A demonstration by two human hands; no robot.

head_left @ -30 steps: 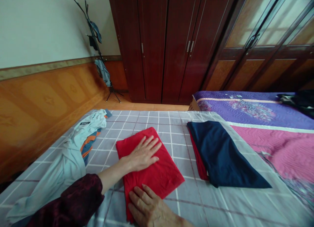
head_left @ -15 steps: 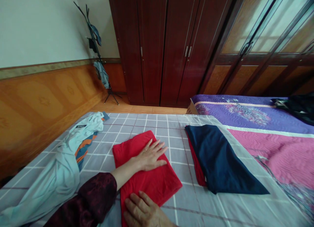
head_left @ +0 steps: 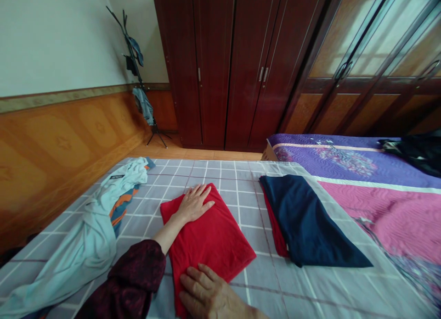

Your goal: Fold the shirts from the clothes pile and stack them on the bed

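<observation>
Dark red wardrobe [head_left: 213, 71] beyond far edge of checked bed [head_left: 250, 181]. Folded red cloth [head_left: 220, 236] lies mid-surface, short of far edge. Left hand [head_left: 195, 204] flat on cloth's far part, right hand [head_left: 210, 293] on near part; both unclenched, grasping nothing.

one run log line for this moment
left hand: flat on folded red cloth | right hand: on its near side | right of it: navy cloth

The red garment [head_left: 217, 238] is matt, lightly wrinkled cloth; the navy garment [head_left: 310, 225] looks smooth, with a faint sheen. The wardrobe [head_left: 213, 71] has glossy, wood-like doors and shiny, metallic-looking handles [head_left: 266, 74]; the purple-and-pink bedspread [head_left: 396, 213] is quilted cloth.
</observation>
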